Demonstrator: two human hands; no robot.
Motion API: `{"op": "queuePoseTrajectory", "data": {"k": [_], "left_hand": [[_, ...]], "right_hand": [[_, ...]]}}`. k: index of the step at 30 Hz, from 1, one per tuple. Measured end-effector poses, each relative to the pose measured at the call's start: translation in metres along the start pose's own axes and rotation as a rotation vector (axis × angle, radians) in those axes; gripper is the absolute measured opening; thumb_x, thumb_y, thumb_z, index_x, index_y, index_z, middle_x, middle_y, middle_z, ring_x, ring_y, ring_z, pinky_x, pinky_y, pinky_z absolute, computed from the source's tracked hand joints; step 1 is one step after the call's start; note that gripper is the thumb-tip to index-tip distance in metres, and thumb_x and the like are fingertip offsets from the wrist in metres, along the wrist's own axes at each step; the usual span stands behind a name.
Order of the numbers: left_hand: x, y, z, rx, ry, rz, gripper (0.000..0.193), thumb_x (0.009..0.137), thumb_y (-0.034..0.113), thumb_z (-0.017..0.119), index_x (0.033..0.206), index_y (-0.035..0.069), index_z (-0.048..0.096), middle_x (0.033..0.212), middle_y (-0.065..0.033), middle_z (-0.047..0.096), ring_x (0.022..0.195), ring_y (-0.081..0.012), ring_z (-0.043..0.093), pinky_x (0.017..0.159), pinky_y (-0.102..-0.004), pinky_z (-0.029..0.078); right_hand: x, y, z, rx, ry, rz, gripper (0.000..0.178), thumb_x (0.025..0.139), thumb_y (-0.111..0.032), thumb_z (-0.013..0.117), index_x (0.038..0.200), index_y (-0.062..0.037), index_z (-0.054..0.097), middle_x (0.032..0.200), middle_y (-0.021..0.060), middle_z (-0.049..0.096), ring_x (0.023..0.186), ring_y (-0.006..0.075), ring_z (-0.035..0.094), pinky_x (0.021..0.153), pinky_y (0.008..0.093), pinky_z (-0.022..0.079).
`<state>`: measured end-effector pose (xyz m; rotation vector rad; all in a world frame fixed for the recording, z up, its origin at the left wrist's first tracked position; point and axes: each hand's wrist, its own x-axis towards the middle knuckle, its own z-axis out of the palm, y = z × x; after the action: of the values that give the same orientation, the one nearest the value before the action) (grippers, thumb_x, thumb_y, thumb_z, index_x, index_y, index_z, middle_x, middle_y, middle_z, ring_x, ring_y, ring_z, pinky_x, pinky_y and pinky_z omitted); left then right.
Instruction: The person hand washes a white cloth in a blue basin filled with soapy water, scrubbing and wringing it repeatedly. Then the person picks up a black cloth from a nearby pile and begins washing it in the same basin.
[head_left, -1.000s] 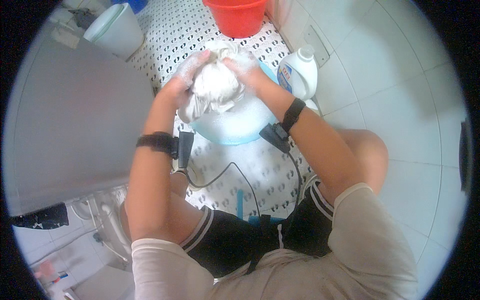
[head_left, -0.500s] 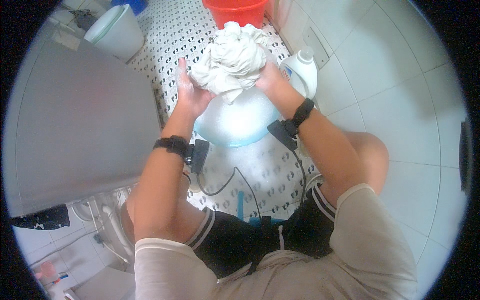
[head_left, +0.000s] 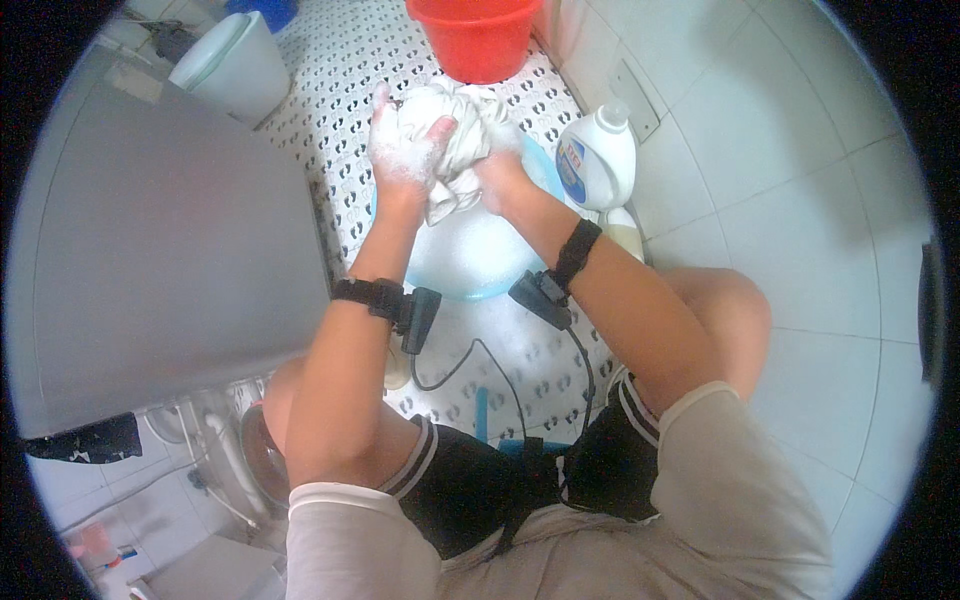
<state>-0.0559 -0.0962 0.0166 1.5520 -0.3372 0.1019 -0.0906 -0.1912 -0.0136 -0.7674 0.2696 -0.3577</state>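
A crumpled white cloth (head_left: 468,147) is held above a foam-filled light-blue basin (head_left: 462,293), gripped by the sudsy left hand (head_left: 402,153) and, apparently, by the partly hidden right hand (head_left: 502,167).

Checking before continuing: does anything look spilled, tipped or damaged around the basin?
Nothing stands out. The left hand and right hand hold the white cloth over the blue basin; the white bottle and red tub stand upright. The floor looks glossy; I cannot tell whether it's wet.
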Motion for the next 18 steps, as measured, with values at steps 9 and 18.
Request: {"op": "queuePoseTrajectory", "data": {"k": [9,18], "left_hand": [[0.000,0.027,0.004,-0.363,-0.183,-0.435,0.039,0.084,0.017,0.070,0.120,0.002,0.062,0.109,-0.0056,0.065,0.096,-0.0155,0.063,0.083,-0.0277,0.051],[0.000,-0.014,-0.013,-0.395,-0.116,-0.507,0.043,0.093,0.035,0.061,0.122,0.002,0.062,0.109,-0.0042,0.065,0.094,-0.0157,0.062,0.081,-0.0284,0.050]], "right_hand": [[0.002,-0.010,-0.007,0.094,0.025,0.237,0.024,0.093,-0.031,0.060,0.107,-0.0103,0.060,0.099,0.0053,0.063,0.086,0.0167,0.061,0.077,0.0358,0.052],[-0.008,-0.012,0.012,-0.404,-0.094,-0.136,0.045,0.081,-0.039,0.076,0.105,-0.0037,0.064,0.100,0.0080,0.066,0.095,0.0206,0.062,0.086,0.0340,0.049]]}}
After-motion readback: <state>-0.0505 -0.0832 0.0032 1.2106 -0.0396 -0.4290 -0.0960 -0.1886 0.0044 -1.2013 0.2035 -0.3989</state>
